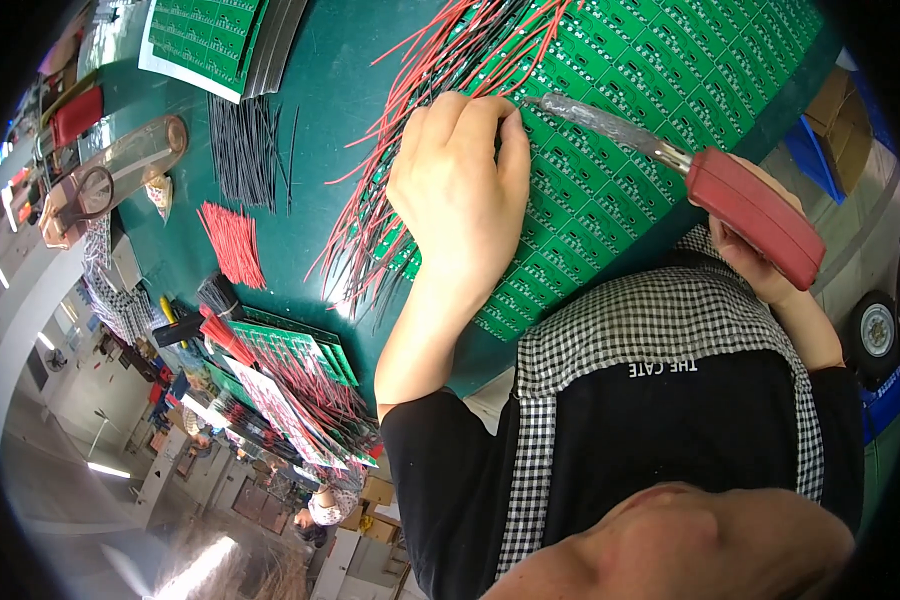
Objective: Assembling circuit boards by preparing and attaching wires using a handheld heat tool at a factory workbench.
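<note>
Two bare hands work over a dark green counter (330, 90). At the far left, about nine o'clock, a clear plastic tool with a round ring at its end (110, 175) lies by the counter's edge. Just right of it, a bundle of short black wires (245, 150) sits at about eleven o'clock, with a smaller bundle of short red wires (232, 243) below it. At about seven o'clock, a stack of green circuit boards with red wires attached (300, 370) rests near the counter's rim. Another stack of green boards (205, 35) lies at the top left.

Toward the centre, the left hand (460, 190) presses palm down, its fingers curled with their tips touching the large green panel of circuit boards (610, 150). Loose long red wires (410, 130) fan out from under this hand toward twelve and eight o'clock.

Right of the fingertips, the grey metal tip of a soldering iron with a red handle (755, 215) meets the panel just beside the left index finger. The right hand (750, 255), at three o'clock and off the counter's edge, is wrapped closed around that red handle and mostly hidden behind it.
</note>
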`<act>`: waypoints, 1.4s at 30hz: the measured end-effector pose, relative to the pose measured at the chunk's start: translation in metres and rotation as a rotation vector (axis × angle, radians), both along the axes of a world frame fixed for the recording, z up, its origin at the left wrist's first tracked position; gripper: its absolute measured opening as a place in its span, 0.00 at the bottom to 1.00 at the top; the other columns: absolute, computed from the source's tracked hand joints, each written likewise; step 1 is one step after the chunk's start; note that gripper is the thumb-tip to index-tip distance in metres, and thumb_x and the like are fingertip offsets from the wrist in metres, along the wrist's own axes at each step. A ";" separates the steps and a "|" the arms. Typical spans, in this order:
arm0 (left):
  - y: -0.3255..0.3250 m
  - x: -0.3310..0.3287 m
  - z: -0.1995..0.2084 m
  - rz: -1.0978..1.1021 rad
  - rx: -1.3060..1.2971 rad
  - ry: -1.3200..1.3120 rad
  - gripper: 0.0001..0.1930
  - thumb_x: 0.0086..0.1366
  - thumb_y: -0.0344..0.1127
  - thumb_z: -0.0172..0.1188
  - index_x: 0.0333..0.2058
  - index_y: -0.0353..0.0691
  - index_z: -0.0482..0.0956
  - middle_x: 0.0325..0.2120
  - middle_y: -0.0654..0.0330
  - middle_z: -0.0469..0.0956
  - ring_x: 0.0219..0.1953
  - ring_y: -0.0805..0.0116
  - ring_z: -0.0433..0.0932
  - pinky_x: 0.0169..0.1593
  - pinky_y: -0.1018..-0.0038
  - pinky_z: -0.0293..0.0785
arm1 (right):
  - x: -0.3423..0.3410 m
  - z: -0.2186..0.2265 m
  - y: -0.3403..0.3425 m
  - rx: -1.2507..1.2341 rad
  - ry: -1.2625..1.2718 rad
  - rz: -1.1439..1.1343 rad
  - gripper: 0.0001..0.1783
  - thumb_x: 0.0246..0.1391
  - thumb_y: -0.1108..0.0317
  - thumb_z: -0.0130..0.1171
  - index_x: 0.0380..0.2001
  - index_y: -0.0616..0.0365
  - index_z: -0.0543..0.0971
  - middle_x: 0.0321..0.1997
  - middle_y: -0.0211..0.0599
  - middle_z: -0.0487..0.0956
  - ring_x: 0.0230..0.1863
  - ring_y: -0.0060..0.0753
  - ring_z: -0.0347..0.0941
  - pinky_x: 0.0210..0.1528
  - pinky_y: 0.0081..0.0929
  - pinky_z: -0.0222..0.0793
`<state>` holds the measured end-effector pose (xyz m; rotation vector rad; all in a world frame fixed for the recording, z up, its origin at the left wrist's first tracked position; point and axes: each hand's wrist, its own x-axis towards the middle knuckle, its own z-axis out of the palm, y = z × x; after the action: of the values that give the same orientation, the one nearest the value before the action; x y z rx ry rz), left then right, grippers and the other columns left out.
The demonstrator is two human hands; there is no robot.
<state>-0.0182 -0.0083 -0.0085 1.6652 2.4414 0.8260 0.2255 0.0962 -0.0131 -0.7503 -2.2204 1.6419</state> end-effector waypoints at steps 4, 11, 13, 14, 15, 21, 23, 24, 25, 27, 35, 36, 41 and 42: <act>0.002 0.000 -0.002 -0.005 0.019 -0.022 0.03 0.45 0.28 0.58 0.21 0.39 0.72 0.18 0.61 0.67 0.22 0.64 0.68 0.25 0.71 0.64 | 0.002 0.008 -0.001 -0.358 0.069 -0.100 0.32 0.39 0.64 0.62 0.48 0.67 0.65 0.40 0.38 0.72 0.27 0.21 0.68 0.31 0.18 0.64; -0.012 -0.005 0.008 0.017 0.012 0.085 0.03 0.45 0.30 0.58 0.21 0.40 0.73 0.19 0.61 0.70 0.24 0.63 0.70 0.27 0.70 0.66 | 0.028 -0.004 -0.023 -0.230 -0.003 -0.040 0.30 0.47 0.58 0.54 0.49 0.66 0.62 0.45 0.45 0.71 0.23 0.20 0.61 0.26 0.17 0.57; -0.013 -0.006 -0.010 0.022 -0.051 0.112 0.03 0.45 0.30 0.57 0.21 0.40 0.73 0.20 0.61 0.70 0.24 0.64 0.70 0.28 0.70 0.66 | 0.019 -0.016 -0.024 -0.405 0.131 -0.161 0.29 0.46 0.64 0.56 0.49 0.66 0.62 0.42 0.45 0.71 0.24 0.20 0.63 0.26 0.15 0.59; -0.016 -0.006 -0.007 0.002 -0.054 0.138 0.03 0.45 0.30 0.58 0.22 0.40 0.73 0.20 0.61 0.70 0.24 0.64 0.70 0.27 0.71 0.67 | 0.018 -0.014 -0.026 -0.397 0.148 -0.139 0.29 0.46 0.64 0.56 0.49 0.66 0.62 0.42 0.45 0.71 0.24 0.20 0.63 0.26 0.15 0.59; -0.021 -0.007 -0.004 -0.020 -0.058 0.162 0.03 0.45 0.30 0.58 0.22 0.40 0.74 0.20 0.62 0.70 0.24 0.64 0.70 0.27 0.71 0.67 | 0.018 -0.014 -0.027 -0.372 0.192 -0.163 0.28 0.46 0.63 0.56 0.49 0.66 0.62 0.43 0.47 0.70 0.23 0.21 0.62 0.25 0.16 0.59; -0.040 -0.021 0.024 0.050 0.119 0.265 0.03 0.46 0.29 0.59 0.23 0.41 0.76 0.21 0.62 0.74 0.24 0.65 0.73 0.28 0.74 0.69 | 0.021 -0.010 -0.025 -0.312 0.266 -0.191 0.27 0.47 0.64 0.53 0.48 0.67 0.62 0.44 0.50 0.69 0.23 0.22 0.62 0.25 0.17 0.59; -0.046 -0.067 0.023 0.245 0.114 0.304 0.06 0.47 0.32 0.60 0.25 0.39 0.77 0.21 0.60 0.75 0.24 0.65 0.73 0.29 0.74 0.68 | 0.020 -0.009 -0.023 -0.298 0.266 -0.182 0.25 0.49 0.64 0.51 0.48 0.67 0.62 0.43 0.49 0.69 0.23 0.22 0.62 0.25 0.18 0.59; -0.049 -0.088 0.025 0.272 -0.012 0.306 0.07 0.47 0.32 0.57 0.27 0.38 0.74 0.25 0.58 0.73 0.30 0.59 0.72 0.33 0.67 0.68 | 0.020 -0.009 -0.020 -0.291 0.261 -0.189 0.25 0.49 0.64 0.51 0.48 0.67 0.62 0.43 0.49 0.69 0.23 0.22 0.62 0.25 0.18 0.59; -0.059 -0.103 0.027 0.317 -0.132 0.411 0.10 0.46 0.33 0.58 0.29 0.37 0.75 0.27 0.56 0.73 0.33 0.58 0.72 0.35 0.67 0.69 | 0.018 -0.014 -0.022 -0.320 0.296 -0.142 0.25 0.49 0.65 0.50 0.49 0.67 0.61 0.44 0.49 0.69 0.23 0.22 0.61 0.25 0.18 0.58; -0.060 -0.132 0.005 0.315 -0.278 0.486 0.13 0.44 0.34 0.58 0.30 0.34 0.75 0.28 0.53 0.72 0.34 0.56 0.71 0.36 0.65 0.69 | 0.015 -0.007 -0.016 -0.303 0.301 -0.097 0.25 0.49 0.67 0.49 0.50 0.65 0.60 0.44 0.49 0.68 0.23 0.23 0.59 0.24 0.17 0.57; -0.053 -0.154 0.000 0.245 -0.380 0.618 0.06 0.41 0.31 0.54 0.17 0.34 0.71 0.24 0.52 0.72 0.31 0.55 0.72 0.35 0.63 0.69 | 0.021 -0.013 -0.022 -0.332 0.336 -0.122 0.26 0.49 0.67 0.49 0.51 0.65 0.59 0.46 0.51 0.67 0.23 0.24 0.59 0.24 0.17 0.57; -0.050 -0.157 0.000 0.227 -0.407 0.627 0.05 0.41 0.30 0.53 0.17 0.34 0.71 0.22 0.52 0.72 0.30 0.54 0.72 0.34 0.63 0.69 | 0.022 -0.013 -0.022 -0.329 0.346 -0.123 0.26 0.49 0.67 0.49 0.51 0.65 0.59 0.46 0.51 0.66 0.23 0.23 0.59 0.25 0.17 0.57; -0.038 -0.159 0.006 0.220 -0.549 0.686 0.04 0.44 0.29 0.51 0.16 0.35 0.72 0.19 0.50 0.74 0.26 0.53 0.74 0.30 0.62 0.70 | 0.019 -0.014 -0.022 -0.326 0.301 -0.155 0.27 0.48 0.65 0.51 0.50 0.66 0.60 0.45 0.50 0.68 0.22 0.23 0.60 0.24 0.18 0.58; -0.036 -0.157 0.006 0.232 -0.572 0.665 0.04 0.44 0.29 0.50 0.16 0.35 0.72 0.19 0.50 0.74 0.26 0.52 0.74 0.30 0.61 0.70 | 0.018 -0.013 -0.022 -0.324 0.297 -0.159 0.27 0.48 0.64 0.51 0.49 0.66 0.60 0.44 0.50 0.68 0.22 0.23 0.61 0.24 0.18 0.58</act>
<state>-0.1754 -0.0439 -0.0020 1.5978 2.8989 -0.4981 0.2437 0.0743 -0.0263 -0.6848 -1.6736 1.9128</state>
